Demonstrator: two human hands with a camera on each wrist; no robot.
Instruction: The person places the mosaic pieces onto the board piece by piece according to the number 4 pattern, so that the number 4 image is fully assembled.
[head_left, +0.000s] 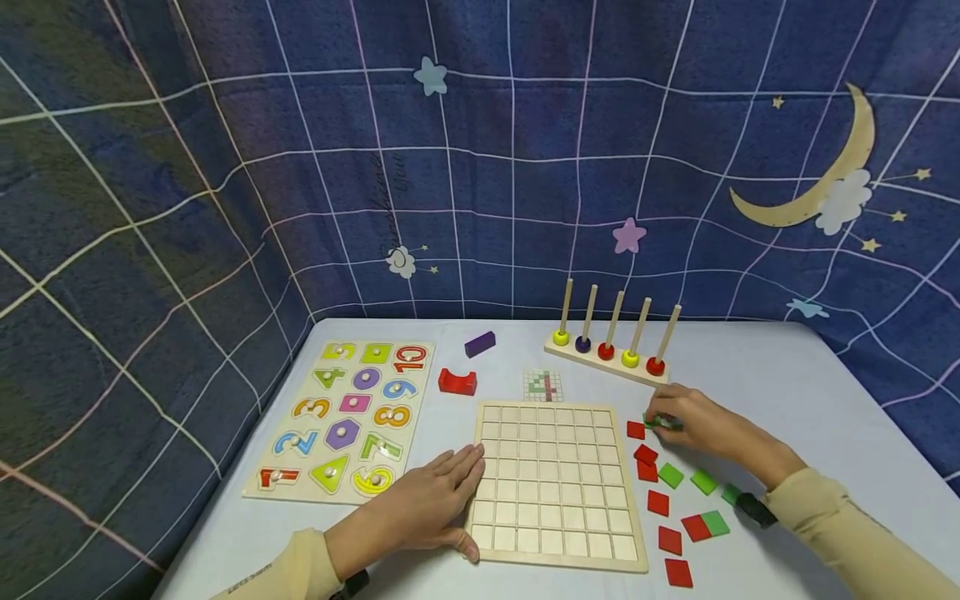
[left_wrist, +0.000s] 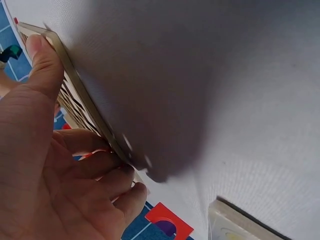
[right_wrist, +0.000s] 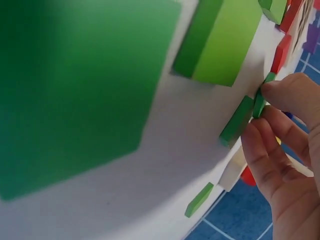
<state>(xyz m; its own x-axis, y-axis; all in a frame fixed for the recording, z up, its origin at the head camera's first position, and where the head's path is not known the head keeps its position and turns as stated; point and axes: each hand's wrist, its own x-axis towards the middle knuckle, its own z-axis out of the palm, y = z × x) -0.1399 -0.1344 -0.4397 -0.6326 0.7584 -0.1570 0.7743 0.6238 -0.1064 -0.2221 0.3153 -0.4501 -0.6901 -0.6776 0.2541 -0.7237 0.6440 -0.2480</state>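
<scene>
My left hand [head_left: 431, 504] lies along the left edge of a wooden grid board [head_left: 558, 563], thumb by its near corner. In the left wrist view the thumb and fingers touch the frame [left_wrist: 82, 90]. To the right of the board, my right hand [head_left: 697, 421] pinches a small green square tile [right_wrist: 258, 104] between thumb and fingers, close to the tabletop. A second green tile [right_wrist: 237, 122] lies beside those fingertips. Several red tiles [head_left: 658, 503] and green tiles [head_left: 704, 482] are scattered between the board and the right forearm.
Behind the board lies a small pattern card [head_left: 543, 386]. A peg stand [head_left: 618, 363] with coloured beads is at the back right. Left are a number-and-shape puzzle [head_left: 341, 433], a red notched block [head_left: 457, 382] and a purple block [head_left: 480, 344]. A starry curtain [head_left: 480, 192] hangs behind.
</scene>
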